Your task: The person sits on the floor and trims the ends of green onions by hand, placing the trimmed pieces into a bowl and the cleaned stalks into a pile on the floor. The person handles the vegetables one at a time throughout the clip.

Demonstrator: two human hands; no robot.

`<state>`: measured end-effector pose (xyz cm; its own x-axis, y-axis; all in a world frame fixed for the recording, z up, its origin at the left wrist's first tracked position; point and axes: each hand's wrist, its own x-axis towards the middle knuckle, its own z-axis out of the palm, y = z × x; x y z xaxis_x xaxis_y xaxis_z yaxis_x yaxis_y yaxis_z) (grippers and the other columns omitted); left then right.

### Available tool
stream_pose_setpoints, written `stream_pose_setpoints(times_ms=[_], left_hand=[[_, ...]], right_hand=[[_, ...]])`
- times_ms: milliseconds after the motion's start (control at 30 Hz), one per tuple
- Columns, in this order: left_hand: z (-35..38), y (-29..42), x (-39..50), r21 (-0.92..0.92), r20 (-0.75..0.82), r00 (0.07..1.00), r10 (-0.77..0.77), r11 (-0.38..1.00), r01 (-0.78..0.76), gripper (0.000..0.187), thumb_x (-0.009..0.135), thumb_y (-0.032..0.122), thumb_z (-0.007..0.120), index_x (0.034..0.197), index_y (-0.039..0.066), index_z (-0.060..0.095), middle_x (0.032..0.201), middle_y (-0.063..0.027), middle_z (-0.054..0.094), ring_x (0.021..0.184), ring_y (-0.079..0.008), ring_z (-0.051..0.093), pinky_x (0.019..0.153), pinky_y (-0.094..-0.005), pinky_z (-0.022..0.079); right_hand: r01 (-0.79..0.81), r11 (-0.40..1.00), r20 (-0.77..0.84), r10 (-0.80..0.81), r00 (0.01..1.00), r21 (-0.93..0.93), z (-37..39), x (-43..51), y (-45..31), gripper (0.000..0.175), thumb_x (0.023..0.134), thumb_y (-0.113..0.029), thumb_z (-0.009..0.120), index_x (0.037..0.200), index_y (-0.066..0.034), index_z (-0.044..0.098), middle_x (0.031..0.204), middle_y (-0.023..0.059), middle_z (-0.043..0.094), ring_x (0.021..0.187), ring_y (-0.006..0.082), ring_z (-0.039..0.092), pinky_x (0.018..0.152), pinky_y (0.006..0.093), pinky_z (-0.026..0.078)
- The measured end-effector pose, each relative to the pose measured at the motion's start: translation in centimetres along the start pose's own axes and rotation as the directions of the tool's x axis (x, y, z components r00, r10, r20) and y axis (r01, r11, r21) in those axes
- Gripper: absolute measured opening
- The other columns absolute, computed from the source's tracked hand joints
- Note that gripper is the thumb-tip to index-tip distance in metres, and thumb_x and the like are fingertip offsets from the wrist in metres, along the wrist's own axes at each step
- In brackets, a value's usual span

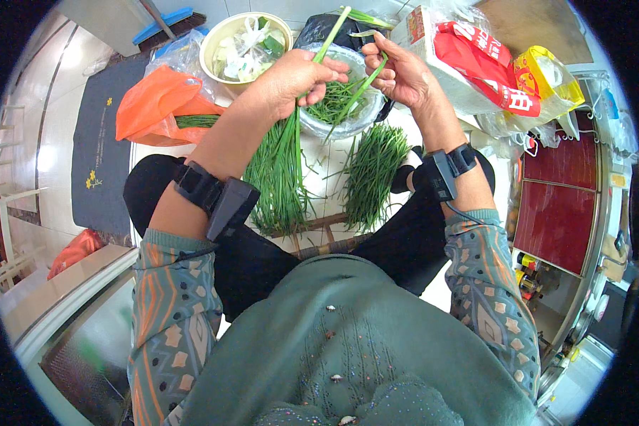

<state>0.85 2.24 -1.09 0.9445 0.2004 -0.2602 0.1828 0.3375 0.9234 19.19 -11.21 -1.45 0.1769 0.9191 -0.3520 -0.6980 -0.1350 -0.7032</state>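
My left hand (306,80) is closed around a long green stalk (333,34), its pale end pointing up and away from me. My right hand (399,72) pinches a narrow green leaf (359,98) that hangs over a plastic-lined basin (370,120). A pale, withered strip (363,33) sticks out at its fingertips. Green trimmings (333,104) lie in the basin, below both hands. On the floor nearer to me are two heaps of what look like garlic chives: a long-leaved left heap (277,178) and a bundled right heap (377,173).
An orange plastic bag (152,106) with more greens stands at left, beside a cream bucket (207,50) of scraps. Behind the basin sits a black bag (311,32). A white foam box (418,53) under a red bag (468,58) is at right. A broom (165,26) leans far left.
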Motion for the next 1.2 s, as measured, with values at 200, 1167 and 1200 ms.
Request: stream_pose_setpoints(times_ms=[200,1167,1200], left_hand=[[0.5,-0.4,0.7,-0.037,0.222,0.971,-0.084,0.995,0.095,0.035,0.082,0.010,0.054,0.111,-0.010,0.053,0.092,-0.0180,0.064,0.044,-0.0062,0.041,0.037,-0.0190,0.030],[-4.8,4.5,-3.7,-0.073,-0.291,0.920,0.263,0.952,-0.296,0.027,0.084,0.006,0.050,0.106,-0.009,0.054,0.095,-0.0180,0.063,0.055,-0.0080,0.046,0.046,-0.0189,0.037],[-4.8,4.4,-3.9,-0.066,-0.293,0.919,0.264,0.953,-0.294,0.027,0.084,0.006,0.050,0.106,-0.008,0.054,0.094,-0.0179,0.063,0.055,-0.0079,0.047,0.046,-0.0190,0.037]], right_hand=[[0.042,0.999,-0.257,-0.047,0.965,-0.024,0.1,-0.3,-0.3,0.035,0.092,-0.033,0.048,0.090,0.0005,0.057,0.065,0.0033,0.052,0.043,0.0056,0.034,0.040,0.0186,0.031],[-0.389,-0.596,-0.177,-0.383,0.907,-0.703,-11.4,7.3,12.2,0.021,0.079,-0.015,0.051,0.084,-0.0029,0.068,0.086,0.0179,0.064,0.082,0.0320,0.063,0.073,0.0410,0.051],[-0.366,-0.573,-0.202,-0.330,0.922,-0.733,-11.6,7.7,12.9,0.021,0.079,-0.015,0.051,0.083,-0.0020,0.067,0.087,0.0190,0.064,0.083,0.0331,0.063,0.073,0.0416,0.051]])
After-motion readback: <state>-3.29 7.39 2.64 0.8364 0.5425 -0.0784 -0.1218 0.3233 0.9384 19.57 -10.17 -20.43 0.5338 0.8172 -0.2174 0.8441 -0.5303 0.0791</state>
